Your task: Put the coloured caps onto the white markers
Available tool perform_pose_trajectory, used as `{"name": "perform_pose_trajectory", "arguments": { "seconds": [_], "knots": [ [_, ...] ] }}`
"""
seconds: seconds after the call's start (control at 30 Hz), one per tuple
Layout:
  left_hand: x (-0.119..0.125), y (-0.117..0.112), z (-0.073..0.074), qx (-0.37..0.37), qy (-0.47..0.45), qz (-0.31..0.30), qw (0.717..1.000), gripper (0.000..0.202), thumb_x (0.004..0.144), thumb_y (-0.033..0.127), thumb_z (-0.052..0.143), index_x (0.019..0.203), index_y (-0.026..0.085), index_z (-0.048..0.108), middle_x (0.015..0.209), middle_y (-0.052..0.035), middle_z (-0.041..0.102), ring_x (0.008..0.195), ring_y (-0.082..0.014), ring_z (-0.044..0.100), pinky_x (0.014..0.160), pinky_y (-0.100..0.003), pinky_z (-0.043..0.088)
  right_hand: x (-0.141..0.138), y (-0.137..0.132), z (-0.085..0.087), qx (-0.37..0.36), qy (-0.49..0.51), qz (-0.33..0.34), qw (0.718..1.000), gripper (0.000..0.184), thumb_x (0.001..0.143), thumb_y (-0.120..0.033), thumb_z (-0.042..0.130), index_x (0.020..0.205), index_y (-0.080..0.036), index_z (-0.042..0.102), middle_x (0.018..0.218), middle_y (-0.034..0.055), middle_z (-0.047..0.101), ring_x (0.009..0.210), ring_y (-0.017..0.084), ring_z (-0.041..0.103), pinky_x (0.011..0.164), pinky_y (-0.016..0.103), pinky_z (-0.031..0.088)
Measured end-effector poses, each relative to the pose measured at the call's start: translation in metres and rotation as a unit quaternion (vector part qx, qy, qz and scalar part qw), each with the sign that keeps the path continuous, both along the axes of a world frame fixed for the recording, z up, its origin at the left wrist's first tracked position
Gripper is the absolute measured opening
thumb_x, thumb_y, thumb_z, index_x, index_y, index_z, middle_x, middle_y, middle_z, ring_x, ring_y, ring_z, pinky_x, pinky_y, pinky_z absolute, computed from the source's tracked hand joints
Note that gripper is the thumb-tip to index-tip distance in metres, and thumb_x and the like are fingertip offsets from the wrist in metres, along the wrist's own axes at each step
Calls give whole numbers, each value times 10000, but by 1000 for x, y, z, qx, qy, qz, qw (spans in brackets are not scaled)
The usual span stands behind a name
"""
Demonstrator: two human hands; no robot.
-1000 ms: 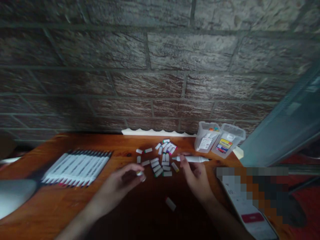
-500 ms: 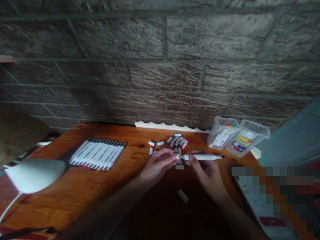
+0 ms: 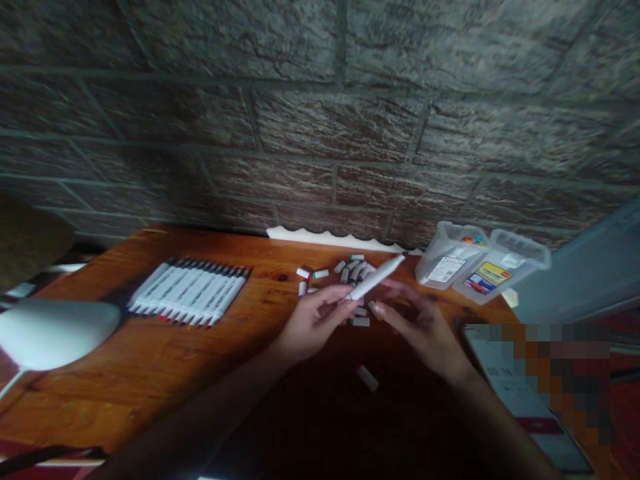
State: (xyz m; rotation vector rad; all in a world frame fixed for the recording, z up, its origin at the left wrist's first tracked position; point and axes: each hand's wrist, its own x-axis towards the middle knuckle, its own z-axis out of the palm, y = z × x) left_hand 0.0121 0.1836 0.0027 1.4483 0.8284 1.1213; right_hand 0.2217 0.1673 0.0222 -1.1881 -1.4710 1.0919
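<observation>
Your left hand point(image 3: 315, 323) pinches the white marker point(image 3: 376, 277) near its end, tilted up over the loose caps point(image 3: 356, 268) on the table point(image 3: 85, 407); your right hand point(image 3: 420, 327) is spread just beside it, apparently not touching in this dim view; that pinch looks steady.

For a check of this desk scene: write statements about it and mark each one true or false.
1. The left hand holds a white marker. True.
2. The right hand grips that marker too. False: it is open and apart from the marker.
3. The row of markers lies to the right of the loose caps. False: it lies to their left.
4. A clear plastic container and a second container stand side by side below the brick wall. True.
5. One white cap lies apart from the others, nearer the person. True.
</observation>
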Motion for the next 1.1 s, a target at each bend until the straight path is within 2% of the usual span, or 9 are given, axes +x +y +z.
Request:
{"name": "perform_pose_trajectory", "arguments": {
  "seconds": [0.1, 0.17, 0.27, 0.37, 0.47, 0.63, 0.77, 0.93, 1.1],
  "knots": [
    [-8, 10, 2, -32, -55, 37, 997, 417, 850, 427, 743, 1087, 97, 651, 1006, -98, 745, 778, -109, 676, 710, -200, 545, 5, 4, -10, 66, -141, -28, 987, 330, 879, -449, 675, 1105, -218, 739, 1040, 59, 741, 893, 144, 686, 779, 250, 529],
    [-13, 16, 4, -46, -69, 52, 995, 416, 835, 429, 760, 1060, 101, 637, 998, -90, 739, 781, -108, 671, 705, -198, 537, 1, 6, -18, 82, -237, 4, 968, 261, 928, -405, 611, 1040, -220, 758, 1017, 58, 740, 885, 144, 680, 794, 262, 514],
    [-16, 21, 6, -59, -80, 59, 993, 455, 787, 448, 800, 1025, 114, 605, 919, -57, 718, 770, -116, 660, 691, -210, 533, -10, 9, -24, 58, -325, 43, 943, 232, 936, -350, 597, 1054, -230, 757, 1056, 59, 736, 890, 157, 677, 811, 282, 500],
    [-17, 23, 6, -70, -92, 43, 992, 527, 737, 453, 840, 1062, 134, 576, 937, -44, 705, 799, -134, 665, 700, -228, 543, -18, 13, -20, 29, -361, 45, 931, 219, 922, -357, 620, 1052, -247, 758, 1071, 57, 743, 888, 164, 676, 816, 286, 492],
    [-20, 24, 5, -79, -78, 20, 994, 528, 769, 438, 820, 1144, 136, 603, 969, -47, 689, 788, -118, 642, 714, -229, 539, -22, 16, -12, 14, -365, 49, 929, 196, 909, -369, 643, 1020, -264, 765, 1046, 47, 757, 861, 162, 675, 800, 277, 491],
    [-19, 22, 3, -93, -68, -30, 993, 462, 811, 460, 779, 1097, 122, 649, 866, -24, 614, 691, -70, 546, 630, -191, 474, -22, 16, 1, 19, -390, 53, 919, 185, 915, -316, 624, 1007, -244, 768, 1038, 64, 754, 896, 190, 677, 812, 300, 495],
    [-12, 16, 6, -160, -99, -38, 981, 584, 714, 564, 828, 1042, 140, 597, 703, 49, 455, 557, -30, 385, 505, -156, 364, 1, 5, 21, 57, -294, -5, 954, 276, 927, -372, 601, 1107, -217, 742, 1096, 69, 749, 868, 162, 676, 814, 294, 511],
    [-11, 9, 11, -180, -78, -43, 980, 634, 724, 650, 772, 1053, 155, 554, 597, 93, 320, 488, -24, 277, 448, -142, 234, 37, -10, 64, 75, -173, -79, 979, 395, 875, -509, 631, 980, -144, 740, 908, 75, 736, 775, 123, 646, 703, 227, 492],
    [-13, 3, 17, -153, -62, -45, 985, 596, 757, 644, 729, 1039, 147, 558, 565, 98, 295, 457, -26, 259, 440, -152, 174, 35, -15, 88, 48, -164, -111, 979, 486, 852, -571, 638, 982, -109, 716, 628, -1, 562, 539, 56, 424, 519, 200, 337]
  ]
}}
